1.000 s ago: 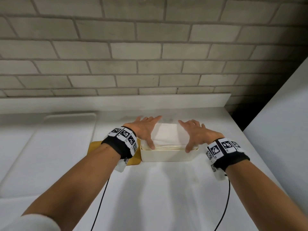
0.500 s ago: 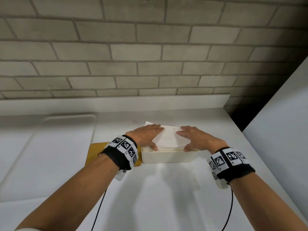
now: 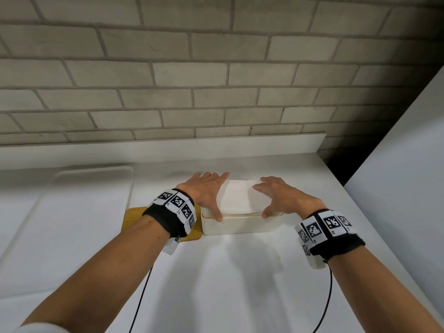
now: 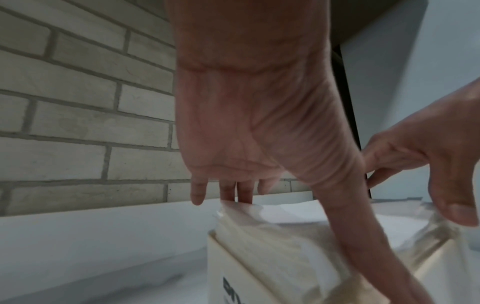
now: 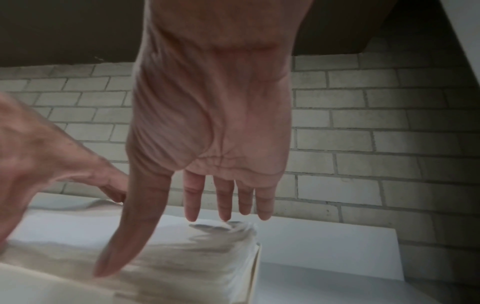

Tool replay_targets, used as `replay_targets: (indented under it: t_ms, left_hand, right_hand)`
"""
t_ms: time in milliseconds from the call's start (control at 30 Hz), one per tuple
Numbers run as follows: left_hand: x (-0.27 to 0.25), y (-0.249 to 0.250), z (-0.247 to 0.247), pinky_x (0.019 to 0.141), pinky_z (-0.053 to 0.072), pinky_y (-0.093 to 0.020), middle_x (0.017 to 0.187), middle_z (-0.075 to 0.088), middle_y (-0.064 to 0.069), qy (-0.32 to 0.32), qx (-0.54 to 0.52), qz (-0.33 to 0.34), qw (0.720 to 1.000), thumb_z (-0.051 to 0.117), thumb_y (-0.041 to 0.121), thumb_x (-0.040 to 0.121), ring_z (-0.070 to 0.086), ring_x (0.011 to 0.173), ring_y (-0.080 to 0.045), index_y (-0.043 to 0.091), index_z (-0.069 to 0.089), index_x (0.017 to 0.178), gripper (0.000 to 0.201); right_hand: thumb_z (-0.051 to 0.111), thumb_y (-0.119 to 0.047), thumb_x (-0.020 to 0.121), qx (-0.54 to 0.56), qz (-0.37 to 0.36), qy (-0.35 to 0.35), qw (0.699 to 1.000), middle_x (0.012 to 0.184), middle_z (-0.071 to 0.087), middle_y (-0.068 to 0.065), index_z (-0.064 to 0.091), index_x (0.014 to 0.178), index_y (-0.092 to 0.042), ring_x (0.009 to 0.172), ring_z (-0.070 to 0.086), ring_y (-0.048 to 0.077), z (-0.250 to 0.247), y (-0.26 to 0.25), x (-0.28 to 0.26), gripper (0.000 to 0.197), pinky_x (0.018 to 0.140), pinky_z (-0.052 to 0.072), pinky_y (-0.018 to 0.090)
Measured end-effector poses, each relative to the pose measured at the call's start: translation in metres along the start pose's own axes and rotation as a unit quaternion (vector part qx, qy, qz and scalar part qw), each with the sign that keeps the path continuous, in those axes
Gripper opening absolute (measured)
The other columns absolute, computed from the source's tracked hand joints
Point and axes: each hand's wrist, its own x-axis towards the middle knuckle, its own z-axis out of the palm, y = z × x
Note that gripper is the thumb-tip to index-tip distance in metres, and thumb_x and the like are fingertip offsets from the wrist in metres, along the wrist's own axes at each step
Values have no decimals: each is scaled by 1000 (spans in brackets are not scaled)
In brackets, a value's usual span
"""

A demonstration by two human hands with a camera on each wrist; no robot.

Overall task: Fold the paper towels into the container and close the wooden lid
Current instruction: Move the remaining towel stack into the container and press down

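While both hands press down on a stack of paper, the scene reads from left to right like this. One wooden lid [image 3: 134, 218] lies flat on the white surface [image 3: 216, 284], touching the left side of one white container [image 3: 240, 227] and partly hidden under the left wrist. The left hand [image 3: 206, 191] is spread open, fingers straight, resting on the left part of the paper towels [image 3: 236, 197], its thumb at the container's near rim. The towels sit in the container as one folded stack, rising slightly above the rim; the number of sheets cannot be told. The right hand [image 3: 282, 197] is also open, fingers arched, fingertips and thumb on the right part of the stack. The two hands are apart, neither gripping anything.

Likely risk: the stack may spring up once the pressure is released, so an edge could catch under the lid and keep it from seating.
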Motion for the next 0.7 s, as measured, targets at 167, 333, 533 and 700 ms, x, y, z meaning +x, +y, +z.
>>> replay_targets:
  t_ms: [167, 333, 533, 700]
  left_hand:
    - [0, -4, 3, 114, 22, -41, 154, 27, -7, 8, 15, 11, 1000, 77, 66, 56, 27, 138, -27, 21, 2, 153, 131]
    - [-5, 2, 0, 110, 33, -40, 152, 31, -6, 91, -53, 38, 994, 66, 57, 78, 31, 137, -25, 14, 25, 149, 92]
    - [0, 9, 22, 98, 44, -41, 132, 48, -12, 89, -29, 38, 995, 57, 13, 92, 46, 120, -28, 9, 50, 135, 44]
    - [9, 10, 36, 96, 44, -39, 131, 48, -14, 85, -15, 34, 996, 55, 12, 94, 46, 119, -28, 6, 54, 129, 36]
  right_hand:
    - [76, -33, 76, 18, 2, -5, 1000, 161, 9, -5, 27, 149, -28, 148, 2, 14, 4, 2, 0, 88, 119, 21, 41]
    - [58, -28, 92, 66, -14, 66, 996, 153, 28, -3, 45, 141, -23, 142, 25, 19, 4, -1, 5, 51, 113, 29, 35]
    - [52, -1, 91, 30, 3, 46, 998, 140, 40, 4, 46, 140, -19, 130, 38, 24, 15, -5, 15, 53, 107, 35, 34]
    - [57, -1, 90, 60, 11, 60, 996, 138, 43, 4, 49, 138, -18, 129, 39, 23, 30, 0, 25, 53, 104, 34, 29]
